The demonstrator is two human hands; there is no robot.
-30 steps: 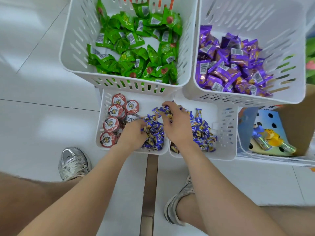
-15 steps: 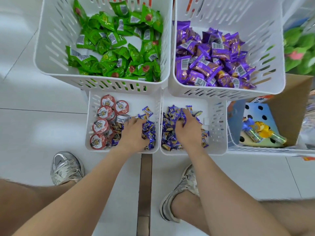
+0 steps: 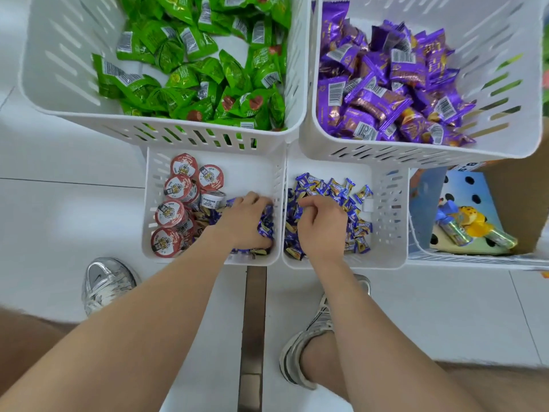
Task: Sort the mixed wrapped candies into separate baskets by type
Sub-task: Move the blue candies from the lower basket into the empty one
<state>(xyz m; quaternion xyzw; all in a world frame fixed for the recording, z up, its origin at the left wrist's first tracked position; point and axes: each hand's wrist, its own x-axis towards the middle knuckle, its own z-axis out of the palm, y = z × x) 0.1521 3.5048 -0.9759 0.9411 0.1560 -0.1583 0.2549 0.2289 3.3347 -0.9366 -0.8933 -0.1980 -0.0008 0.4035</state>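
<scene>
Two small white baskets sit side by side on the floor. The left small basket (image 3: pixel 243 162) holds several red-lidded cups (image 3: pixel 178 200) and a heap of small blue wrapped candies (image 3: pixel 266 230). My left hand (image 3: pixel 246 221) is down in that heap, fingers curled around blue candies. The right small basket (image 3: pixel 389 203) holds only blue wrapped candies (image 3: pixel 335 187). My right hand (image 3: pixel 322 226) rests on them with fingers curled under; whether it grips any is hidden. Behind stand a large basket of green candies (image 3: pixel 190 72) and a large basket of purple candies (image 3: pixel 386 84).
A cardboard box (image 3: pixel 517 203) with a spotted blue card and a yellow toy (image 3: pixel 472 224) sits at the right. My two shoes (image 3: pixel 104 283) rest on the white tiled floor, with a metal floor strip (image 3: pixel 252 322) between them.
The camera has come closer. My left hand shifted right onto the blue candies by the basket wall. My right hand moved left and curled its fingers into the pile.
</scene>
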